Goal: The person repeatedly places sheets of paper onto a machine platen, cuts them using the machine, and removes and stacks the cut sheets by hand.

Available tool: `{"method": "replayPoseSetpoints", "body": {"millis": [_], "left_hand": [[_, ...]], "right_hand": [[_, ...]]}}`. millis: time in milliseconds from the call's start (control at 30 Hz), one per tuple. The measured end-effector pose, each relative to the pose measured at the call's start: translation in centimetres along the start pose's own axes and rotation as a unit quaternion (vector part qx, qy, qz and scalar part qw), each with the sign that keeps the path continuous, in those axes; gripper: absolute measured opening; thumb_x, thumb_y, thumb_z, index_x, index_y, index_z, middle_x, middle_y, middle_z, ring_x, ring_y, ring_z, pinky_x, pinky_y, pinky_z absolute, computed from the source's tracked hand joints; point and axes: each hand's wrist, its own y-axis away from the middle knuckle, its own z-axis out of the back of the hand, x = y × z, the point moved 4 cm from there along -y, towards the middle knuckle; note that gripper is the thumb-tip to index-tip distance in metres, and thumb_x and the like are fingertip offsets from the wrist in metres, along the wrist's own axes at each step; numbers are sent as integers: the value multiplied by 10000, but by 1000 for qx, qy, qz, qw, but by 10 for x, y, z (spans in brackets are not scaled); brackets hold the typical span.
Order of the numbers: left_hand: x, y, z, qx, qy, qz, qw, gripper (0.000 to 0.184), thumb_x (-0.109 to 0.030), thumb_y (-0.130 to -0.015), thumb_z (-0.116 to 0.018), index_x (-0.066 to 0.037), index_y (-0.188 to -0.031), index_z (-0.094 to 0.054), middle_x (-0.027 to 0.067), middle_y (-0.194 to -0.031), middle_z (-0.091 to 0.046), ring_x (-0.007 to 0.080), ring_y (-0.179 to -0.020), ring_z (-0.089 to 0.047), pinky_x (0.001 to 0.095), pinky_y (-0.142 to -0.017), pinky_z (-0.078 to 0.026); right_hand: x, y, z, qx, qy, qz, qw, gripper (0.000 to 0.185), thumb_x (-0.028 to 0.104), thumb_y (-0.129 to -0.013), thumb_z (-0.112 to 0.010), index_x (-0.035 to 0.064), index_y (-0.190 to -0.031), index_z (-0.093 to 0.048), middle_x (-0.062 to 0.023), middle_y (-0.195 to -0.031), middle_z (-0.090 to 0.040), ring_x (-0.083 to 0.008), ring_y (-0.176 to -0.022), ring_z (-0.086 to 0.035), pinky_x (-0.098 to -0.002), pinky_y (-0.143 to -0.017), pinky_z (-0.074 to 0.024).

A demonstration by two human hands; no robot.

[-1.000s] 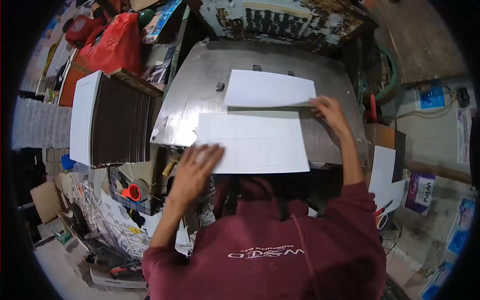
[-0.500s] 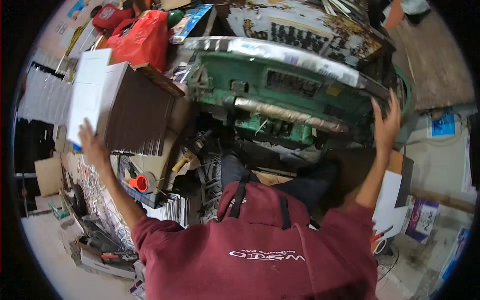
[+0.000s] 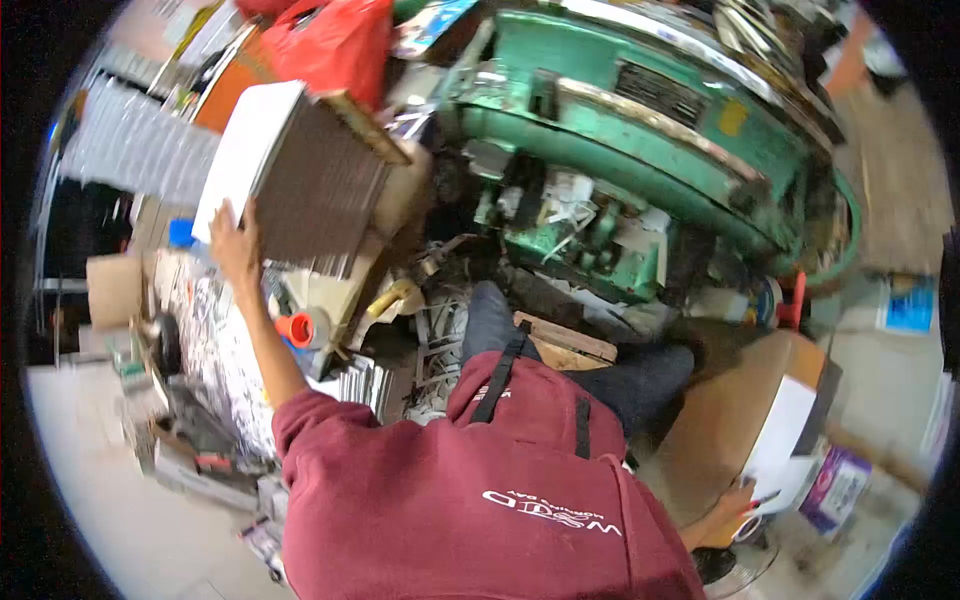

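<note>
My left hand (image 3: 237, 243) rests on the white top sheet of a tall stack of sheets (image 3: 325, 190), its fingers spread. The stack's edges look brown, and a wooden strip (image 3: 365, 127) lies along its far side. Low on the right, my right hand (image 3: 728, 508) is at a small red-and-black tool (image 3: 763, 499) and a white ring (image 3: 747, 528). Its fingers are small and blurred, so I cannot tell whether it grips the tool. White sheets (image 3: 785, 430) lie beside that hand on a brown board (image 3: 740, 400).
A green machine (image 3: 640, 150) stands in front of me. Paper strips (image 3: 440, 340) litter the floor near my feet. An orange-and-white tape roll (image 3: 297, 328) sits below the stack. A red bag (image 3: 335, 45) is behind it. A purple box (image 3: 835, 490) stands at the right.
My right hand has dropped from beside the machine, raised and open, to the small tool at lower right. My left hand stays on the stack. The view has shifted, showing more of the machine's lower part.
</note>
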Motion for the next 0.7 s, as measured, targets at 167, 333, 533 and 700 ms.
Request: {"method": "replayPoseSetpoints", "body": {"millis": [167, 333, 533, 700], "left_hand": [[25, -5, -24, -150, -158, -80, 973, 693, -636, -906, -580, -30, -1231, -666, 190, -1116, -683, 349, -1009, -641, 464, -907, -496], [-49, -4, 20, -257, -100, -162, 947, 567, -545, -955, -567, -166, -1376, -595, 109, -1379, -591, 373, -1276, -533, 498, -1055, -435], [-158, -14, 54, -197, 129, -230, 944, 503, -431, -985, -573, -158, -1407, -561, 92, -1491, -491, 393, -1377, -428, 523, -1136, -354], [-231, -13, 47, -114, 268, -317, 902, 434, -262, -1003, -582, -82, -1397, -553, 108, -1465, -518, 341, -1413, -387, 495, -1171, -295]], "right_hand": [[-3, 33, 26, -96, 28, 57, 993, 312, 218, -982, -479, 18, -1176, -620, -214, -1168, -644, -383, -1109, -582, -458, -957, -441], [1, 22, 43, -199, -55, -5, 978, 306, 293, -1004, -489, 67, -1096, -674, -230, -1009, -670, -395, -903, -631, -453, -823, -491], [4, 1, 52, -95, -343, -262, 897, 291, 304, -982, -614, 48, -1107, -672, -120, -1052, -682, -260, -946, -675, -361, -718, -547], [-29, 10, 62, -306, -617, -269, 673, 474, 248, -949, -689, -82, -1266, -568, -165, -1279, -582, -299, -1119, -612, -366, -1021, -508]]}}
